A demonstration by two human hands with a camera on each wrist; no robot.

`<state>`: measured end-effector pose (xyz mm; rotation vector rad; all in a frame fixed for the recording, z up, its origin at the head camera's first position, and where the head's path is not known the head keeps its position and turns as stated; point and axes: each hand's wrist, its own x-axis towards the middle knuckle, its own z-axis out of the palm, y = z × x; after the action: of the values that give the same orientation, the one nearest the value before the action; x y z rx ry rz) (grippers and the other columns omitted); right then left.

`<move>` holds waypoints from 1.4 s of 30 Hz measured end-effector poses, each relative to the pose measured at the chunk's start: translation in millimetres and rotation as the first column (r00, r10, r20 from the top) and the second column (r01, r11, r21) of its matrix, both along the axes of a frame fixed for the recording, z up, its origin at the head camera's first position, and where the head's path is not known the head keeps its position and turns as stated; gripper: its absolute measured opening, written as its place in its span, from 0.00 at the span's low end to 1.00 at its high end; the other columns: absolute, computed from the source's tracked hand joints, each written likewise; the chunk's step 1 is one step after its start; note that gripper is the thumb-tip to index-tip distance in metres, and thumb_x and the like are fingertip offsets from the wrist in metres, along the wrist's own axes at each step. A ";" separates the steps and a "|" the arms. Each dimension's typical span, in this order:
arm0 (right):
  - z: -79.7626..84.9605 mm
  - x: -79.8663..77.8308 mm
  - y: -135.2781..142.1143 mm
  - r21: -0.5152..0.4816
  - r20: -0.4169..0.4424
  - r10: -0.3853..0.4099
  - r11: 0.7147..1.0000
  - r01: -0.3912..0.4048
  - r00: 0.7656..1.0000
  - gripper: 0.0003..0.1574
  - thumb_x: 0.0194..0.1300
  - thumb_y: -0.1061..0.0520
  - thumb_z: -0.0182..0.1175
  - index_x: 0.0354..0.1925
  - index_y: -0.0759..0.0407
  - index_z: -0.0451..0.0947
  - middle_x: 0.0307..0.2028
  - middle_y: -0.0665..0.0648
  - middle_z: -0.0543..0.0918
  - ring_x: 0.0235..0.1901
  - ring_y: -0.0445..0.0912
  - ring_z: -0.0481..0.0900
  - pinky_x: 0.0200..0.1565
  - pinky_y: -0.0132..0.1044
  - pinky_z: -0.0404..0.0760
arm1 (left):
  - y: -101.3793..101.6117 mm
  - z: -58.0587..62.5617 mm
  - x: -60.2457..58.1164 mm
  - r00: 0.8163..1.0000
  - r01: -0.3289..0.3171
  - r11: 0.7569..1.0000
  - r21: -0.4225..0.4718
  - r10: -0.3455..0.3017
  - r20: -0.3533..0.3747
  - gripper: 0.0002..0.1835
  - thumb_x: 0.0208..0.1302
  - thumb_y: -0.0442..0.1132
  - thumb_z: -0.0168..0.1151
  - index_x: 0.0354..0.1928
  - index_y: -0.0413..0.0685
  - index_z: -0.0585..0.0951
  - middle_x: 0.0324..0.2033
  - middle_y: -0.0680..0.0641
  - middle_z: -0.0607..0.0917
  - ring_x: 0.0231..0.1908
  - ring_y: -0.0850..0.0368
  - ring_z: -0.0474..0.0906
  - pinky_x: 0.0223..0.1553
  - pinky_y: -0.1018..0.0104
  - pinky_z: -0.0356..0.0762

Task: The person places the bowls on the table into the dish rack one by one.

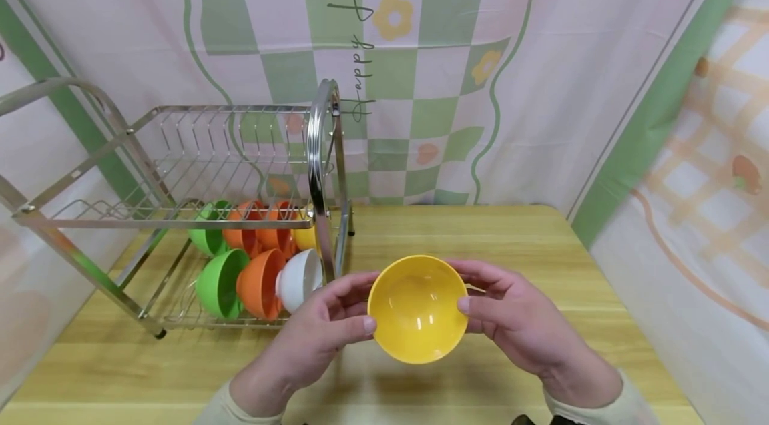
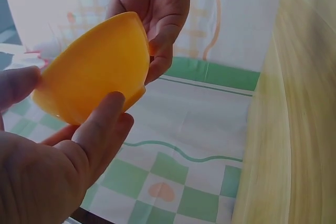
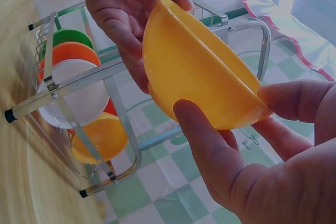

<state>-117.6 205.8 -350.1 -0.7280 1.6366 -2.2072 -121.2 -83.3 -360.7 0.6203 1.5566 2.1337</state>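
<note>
A yellow bowl is held up over the table between both hands, its hollow side facing the head camera. My left hand grips its left side, thumb at the rim and fingers behind the wall. On the opposite side my right hand pinches the rim in the same way. The right wrist view shows the bowl from the side, with the right fingers under its outer wall. In the left wrist view the foot of the bowl points toward the table side.
A two-tier metal dish rack stands on the wooden table at the left. Its lower tier holds green bowls, orange bowls, a white bowl and another yellow bowl, tilted on their sides. A patterned curtain hangs behind.
</note>
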 end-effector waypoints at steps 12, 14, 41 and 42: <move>-3.5 -1.4 -1.7 0.014 0.000 0.066 0.998 -0.066 0.998 0.27 0.71 0.75 0.48 0.66 0.64 0.70 0.58 0.65 0.74 0.47 0.55 0.82 0.48 0.50 0.83 | -5.6 0.1 0.2 0.998 -0.035 0.994 -0.106 0.030 -0.046 0.33 0.61 0.29 0.67 0.69 0.40 0.70 0.61 0.36 0.74 0.57 0.41 0.74 0.54 0.55 0.79; -2.9 -1.7 -2.9 0.031 -0.003 0.078 0.996 -0.078 0.997 0.27 0.71 0.75 0.48 0.66 0.65 0.69 0.58 0.66 0.73 0.47 0.56 0.82 0.48 0.52 0.83 | -8.1 0.2 -0.3 0.996 -0.032 0.993 -0.116 0.022 -0.085 0.32 0.61 0.29 0.67 0.68 0.41 0.71 0.61 0.36 0.75 0.57 0.40 0.74 0.53 0.55 0.79; 13.5 -25.8 -90.6 0.427 -0.422 -0.167 0.831 0.358 0.891 0.37 0.66 0.63 0.65 0.70 0.54 0.67 0.62 0.53 0.75 0.58 0.49 0.76 0.56 0.39 0.78 | -137.7 30.1 17.0 0.939 -0.312 0.665 -0.679 0.108 -0.327 0.26 0.62 0.46 0.71 0.62 0.61 0.77 0.49 0.51 0.82 0.51 0.46 0.75 0.41 0.59 0.80; 12.6 -27.0 -95.9 0.416 -0.414 -0.165 0.840 0.348 0.895 0.37 0.66 0.63 0.65 0.71 0.54 0.66 0.62 0.53 0.74 0.58 0.49 0.76 0.56 0.39 0.78 | -141.1 30.8 17.3 0.924 -0.356 0.631 -0.690 0.127 -0.361 0.26 0.62 0.47 0.71 0.62 0.61 0.76 0.49 0.51 0.82 0.50 0.47 0.75 0.40 0.59 0.80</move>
<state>-144.6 109.9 -337.6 -0.8376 2.4858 -1.7524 -103.9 -224.4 -329.8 0.4277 2.5855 1.3443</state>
